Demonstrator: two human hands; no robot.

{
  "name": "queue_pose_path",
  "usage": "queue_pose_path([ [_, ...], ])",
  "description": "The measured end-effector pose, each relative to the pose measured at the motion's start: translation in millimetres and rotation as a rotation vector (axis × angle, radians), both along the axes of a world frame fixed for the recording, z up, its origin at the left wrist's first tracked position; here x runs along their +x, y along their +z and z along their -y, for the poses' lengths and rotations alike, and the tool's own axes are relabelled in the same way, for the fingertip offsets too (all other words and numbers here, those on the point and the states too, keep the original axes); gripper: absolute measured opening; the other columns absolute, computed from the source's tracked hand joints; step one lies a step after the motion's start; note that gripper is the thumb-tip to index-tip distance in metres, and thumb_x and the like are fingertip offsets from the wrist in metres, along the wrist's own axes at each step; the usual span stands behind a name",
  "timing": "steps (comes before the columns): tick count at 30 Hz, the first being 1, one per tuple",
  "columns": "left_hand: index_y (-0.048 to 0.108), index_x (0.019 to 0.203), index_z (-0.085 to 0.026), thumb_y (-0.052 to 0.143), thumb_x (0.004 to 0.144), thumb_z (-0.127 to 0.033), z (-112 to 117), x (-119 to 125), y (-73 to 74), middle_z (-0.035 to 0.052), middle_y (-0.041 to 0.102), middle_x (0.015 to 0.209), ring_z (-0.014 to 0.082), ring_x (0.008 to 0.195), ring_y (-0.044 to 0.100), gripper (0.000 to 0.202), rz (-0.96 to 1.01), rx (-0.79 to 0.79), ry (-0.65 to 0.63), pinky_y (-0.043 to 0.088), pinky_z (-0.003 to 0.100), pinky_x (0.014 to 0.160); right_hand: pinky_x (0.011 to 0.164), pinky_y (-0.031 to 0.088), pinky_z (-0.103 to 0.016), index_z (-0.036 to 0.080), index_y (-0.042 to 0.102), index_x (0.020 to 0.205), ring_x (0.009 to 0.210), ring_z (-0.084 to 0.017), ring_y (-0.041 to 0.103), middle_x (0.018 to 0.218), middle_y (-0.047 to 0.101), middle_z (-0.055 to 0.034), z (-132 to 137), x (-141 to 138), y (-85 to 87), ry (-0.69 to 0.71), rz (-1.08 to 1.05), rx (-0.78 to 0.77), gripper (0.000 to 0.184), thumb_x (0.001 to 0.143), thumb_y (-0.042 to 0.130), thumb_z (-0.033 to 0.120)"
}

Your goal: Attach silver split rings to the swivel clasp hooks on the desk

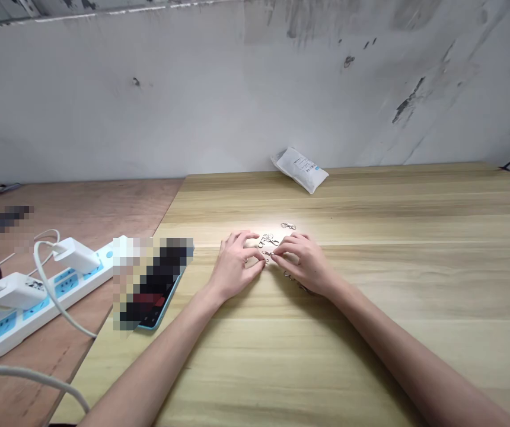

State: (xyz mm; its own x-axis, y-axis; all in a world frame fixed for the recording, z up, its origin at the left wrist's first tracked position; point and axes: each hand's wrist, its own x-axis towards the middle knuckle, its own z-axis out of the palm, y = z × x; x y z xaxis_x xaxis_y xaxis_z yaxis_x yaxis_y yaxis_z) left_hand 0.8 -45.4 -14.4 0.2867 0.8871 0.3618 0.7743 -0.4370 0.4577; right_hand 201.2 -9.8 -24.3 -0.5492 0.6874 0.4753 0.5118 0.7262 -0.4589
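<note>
My left hand (239,261) rests low over the wooden tabletop, its thumb and index finger pinched at a small metal ring (267,261). Facing it, my right hand (307,261) pinches a small silver swivel clasp (268,254) between thumb and fingertips. Ring and clasp lie very close together; whether they are linked is too small to tell. Just beyond the fingertips is a little cluster of metal clasps and rings (268,240). Another clasp (288,226) lies farther back. More metal clasps (297,281) are partly hidden beneath my right hand.
A white plastic packet (302,169) lies at the table's back edge by the wall. Left of my hands is a phone (159,308), partly pixelated. A white power strip (66,287) with plugged chargers and cables sits on the reddish board (148,198) at left.
</note>
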Motion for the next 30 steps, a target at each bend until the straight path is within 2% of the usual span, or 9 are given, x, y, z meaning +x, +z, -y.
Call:
queue_pose_path([
  [3,0.072,0.079,-0.024,0.061,0.088,-0.026,-0.6,-1.9,-0.3,0.0038,0.060,0.130,0.0270,0.127,0.045,0.014,-0.135,0.079,-0.023,0.037,0.049,0.102,0.076,0.037,-0.034,0.021,0.067,0.081,0.078,-0.018,0.055,0.080,0.066,-0.0030,-2.2,3.8,0.8,-0.002,0.006,-0.025,0.014,0.091,0.058,0.025],
  [7,0.072,0.079,-0.023,0.059,0.088,-0.025,-0.5,-2.8,1.2,0.0040,0.060,0.131,0.0266,0.127,0.045,0.016,-0.219,0.147,-0.010,0.035,0.049,0.105,0.077,0.037,-0.034,0.020,0.067,0.084,0.081,-0.019,0.056,0.083,0.066,-0.0038,-3.7,6.5,3.0,-0.001,-0.001,-0.033,0.014,0.092,0.057,0.025],
  [15,0.067,0.068,-0.020,0.059,0.086,-0.021,-3.5,0.8,7.5,0.0044,0.062,0.130,0.0269,0.124,0.048,0.021,-0.340,0.224,0.005,0.036,0.047,0.104,0.077,0.037,-0.034,0.021,0.066,0.084,0.082,-0.019,0.056,0.082,0.066,-0.0038,-6.1,5.7,0.0,0.014,-0.014,0.039,0.013,0.093,0.056,0.023],
  [25,0.068,0.074,-0.021,0.057,0.086,-0.018,-5.7,-0.1,6.2,0.0037,0.060,0.132,0.0279,0.122,0.049,0.016,-0.318,0.195,-0.013,0.039,0.048,0.100,0.080,0.039,-0.036,0.021,0.066,0.084,0.082,-0.019,0.056,0.083,0.068,-0.0035,-2.9,0.2,1.1,-0.012,-0.001,0.131,0.015,0.094,0.055,0.023],
  [30,0.068,0.081,-0.022,0.054,0.089,-0.017,-5.8,-1.5,5.1,0.0048,0.057,0.135,0.0287,0.123,0.047,0.016,-0.271,0.165,-0.033,0.038,0.049,0.101,0.086,0.041,-0.039,0.023,0.068,0.087,0.093,-0.020,0.059,0.099,0.072,-0.0046,-3.6,0.6,1.7,-0.010,-0.012,0.160,0.015,0.095,0.054,0.025],
])
